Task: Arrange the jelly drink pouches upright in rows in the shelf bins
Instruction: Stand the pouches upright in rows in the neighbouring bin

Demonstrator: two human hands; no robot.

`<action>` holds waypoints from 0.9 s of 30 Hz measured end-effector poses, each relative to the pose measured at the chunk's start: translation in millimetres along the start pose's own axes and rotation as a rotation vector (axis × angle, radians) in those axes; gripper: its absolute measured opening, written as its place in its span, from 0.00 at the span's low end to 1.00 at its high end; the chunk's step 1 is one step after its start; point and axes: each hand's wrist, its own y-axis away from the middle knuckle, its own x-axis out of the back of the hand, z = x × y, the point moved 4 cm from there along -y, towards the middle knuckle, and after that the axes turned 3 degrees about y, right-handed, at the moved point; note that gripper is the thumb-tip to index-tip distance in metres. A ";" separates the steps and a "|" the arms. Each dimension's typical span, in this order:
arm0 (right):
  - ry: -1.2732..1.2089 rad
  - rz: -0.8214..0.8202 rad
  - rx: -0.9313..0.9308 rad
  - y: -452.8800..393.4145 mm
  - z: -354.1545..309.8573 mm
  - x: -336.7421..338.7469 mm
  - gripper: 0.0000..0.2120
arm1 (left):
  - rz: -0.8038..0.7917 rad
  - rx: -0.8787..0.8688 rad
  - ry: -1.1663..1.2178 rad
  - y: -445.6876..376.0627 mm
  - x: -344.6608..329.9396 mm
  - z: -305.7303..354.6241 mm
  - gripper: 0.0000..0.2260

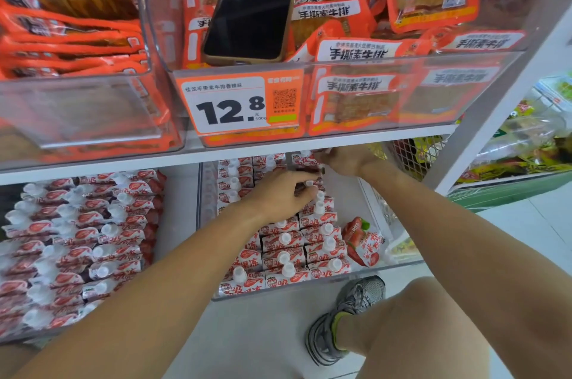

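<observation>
Bright, even light; blurred, warped edges.

Bare forearms, grey trainer (343,316) (yellow-green sock above)

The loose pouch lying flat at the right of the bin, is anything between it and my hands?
Nothing visible blocks it. The loose pouch lies flat on bare bin floor, right of the upright rows. Both the left hand and right hand are busy farther back in the bin, under the upper shelf.
</observation>
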 end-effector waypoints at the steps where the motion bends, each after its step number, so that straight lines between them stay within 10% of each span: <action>1: 0.041 -0.024 0.010 0.0 -0.2 1.4 0.15 | 0.002 0.004 -0.002 0.5 0.4 1.0 0.17; 11: -0.121 0.203 0.064 -9.3 13.5 -3.7 0.08 | 0.054 -0.005 -0.190 16.2 2.8 11.2 0.20; 27: -0.117 -0.239 0.149 3.6 -14.4 -5.1 0.19 | 0.130 0.054 -0.163 38.7 12.3 9.4 0.37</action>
